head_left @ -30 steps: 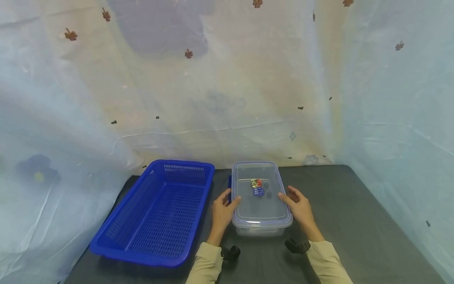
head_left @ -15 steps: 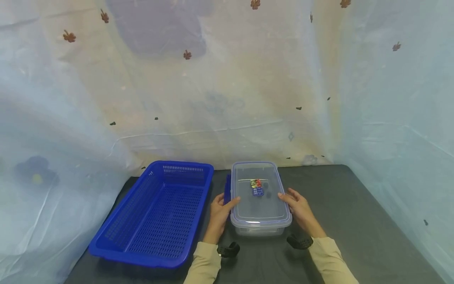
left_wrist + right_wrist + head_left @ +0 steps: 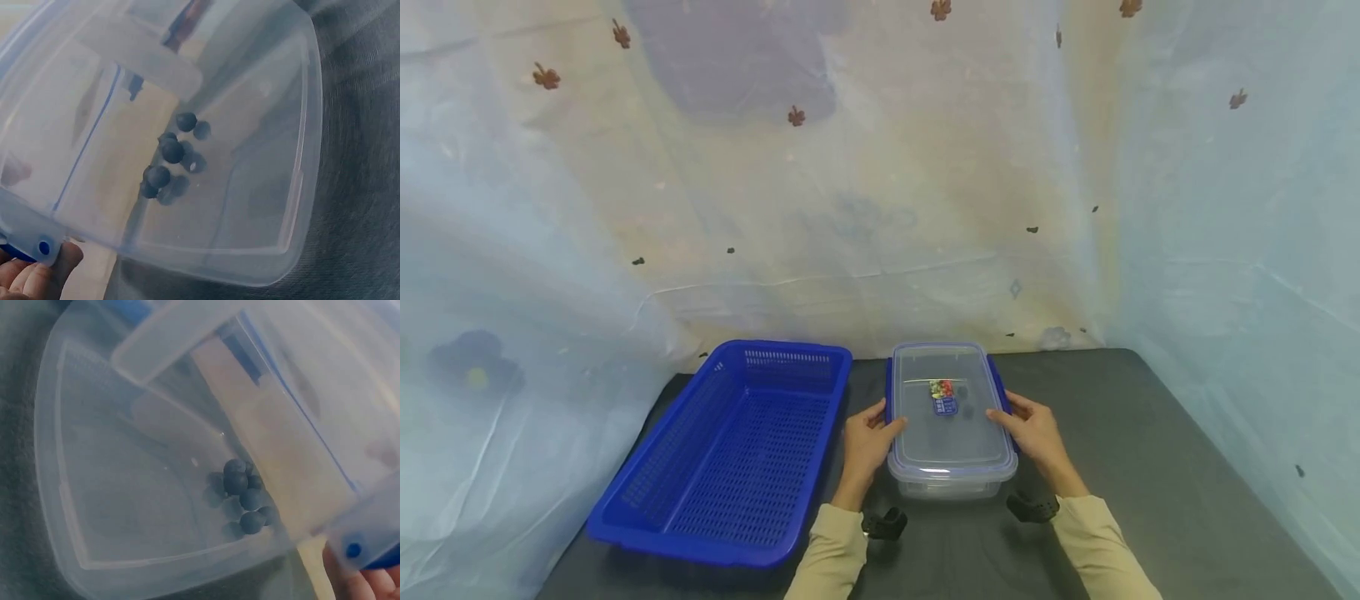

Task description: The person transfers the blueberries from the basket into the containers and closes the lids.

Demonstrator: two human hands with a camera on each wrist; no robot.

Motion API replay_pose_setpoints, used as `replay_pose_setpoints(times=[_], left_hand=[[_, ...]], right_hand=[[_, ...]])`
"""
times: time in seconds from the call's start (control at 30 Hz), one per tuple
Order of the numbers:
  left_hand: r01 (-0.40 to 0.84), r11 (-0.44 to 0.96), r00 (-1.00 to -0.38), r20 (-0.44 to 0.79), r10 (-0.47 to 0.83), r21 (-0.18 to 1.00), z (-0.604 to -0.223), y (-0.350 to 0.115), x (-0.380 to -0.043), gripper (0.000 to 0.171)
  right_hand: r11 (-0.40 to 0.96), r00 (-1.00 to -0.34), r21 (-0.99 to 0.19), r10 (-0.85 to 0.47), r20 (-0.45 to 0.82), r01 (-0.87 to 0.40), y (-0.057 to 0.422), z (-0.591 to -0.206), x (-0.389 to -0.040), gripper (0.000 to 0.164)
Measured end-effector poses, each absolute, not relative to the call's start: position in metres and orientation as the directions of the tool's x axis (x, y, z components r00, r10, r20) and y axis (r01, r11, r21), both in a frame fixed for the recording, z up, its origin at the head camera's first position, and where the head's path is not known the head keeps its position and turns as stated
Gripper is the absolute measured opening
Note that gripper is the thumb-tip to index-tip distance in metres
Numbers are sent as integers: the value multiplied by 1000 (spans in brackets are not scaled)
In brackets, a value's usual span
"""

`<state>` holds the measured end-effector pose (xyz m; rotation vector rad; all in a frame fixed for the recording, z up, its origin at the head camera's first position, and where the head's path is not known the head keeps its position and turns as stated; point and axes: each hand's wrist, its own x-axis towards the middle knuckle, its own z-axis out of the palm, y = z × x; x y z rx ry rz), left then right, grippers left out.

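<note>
A clear plastic food container (image 3: 951,487) with a clear lid (image 3: 953,442) stands lengthwise before me on the table. Blue side latches (image 3: 999,382) stick out along both long edges of the lid. My left hand (image 3: 867,446) grips the left side, thumb on the lid's edge and fingers at the latch. On the opposite side my right hand (image 3: 1036,435) does the same. In the left wrist view, curled fingers (image 3: 39,278) sit against a latch's end; the right wrist view has fingers (image 3: 369,584) there too. Several small dark round balls (image 3: 172,150) lie inside the container.
A blue slotted plastic basket (image 3: 730,546) stands to the left of the container, a narrow gap from my left hand. Dark cloth covers the table (image 3: 1150,500). A patterned curtain (image 3: 880,208) hangs behind and at both sides.
The left latch, standing out from the box half a second ago, now lies closer to its side. A blue latch now shows along the right edge. The container has hardly moved.
</note>
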<state>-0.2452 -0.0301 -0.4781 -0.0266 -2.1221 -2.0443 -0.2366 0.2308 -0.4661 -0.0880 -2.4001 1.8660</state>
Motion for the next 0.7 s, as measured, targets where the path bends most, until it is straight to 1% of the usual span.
replay_pose_setpoints(times=[0.17,0.27,0.4,0.6,0.67,0.7], left_hand=[[167,163,-976,187,-115,972,-475,-32,-243,54],[159,191,-973,186,-134,969,-472,-31,-243,54],[156,192,-970,186,-155,969,-470,-29,-241,53],[141,121,-978,157,-139,983,-474,-25,-239,55],[143,151,-977,164,-139,978,-473,-23,-237,56],[146,195,-974,175,-144,970,-470,-22,-236,57]], right_hand=[[375,-989,-925,100,112,-66,230,-462,-236,59],[436,-985,-896,98,145,-89,230,-460,-239,56],[437,-984,-894,95,153,-97,231,-461,-240,56],[442,-986,-893,94,135,-80,232,-463,-237,59],[456,-987,-887,90,131,-76,233,-461,-236,59],[469,-988,-879,78,136,-84,233,-459,-235,59]])
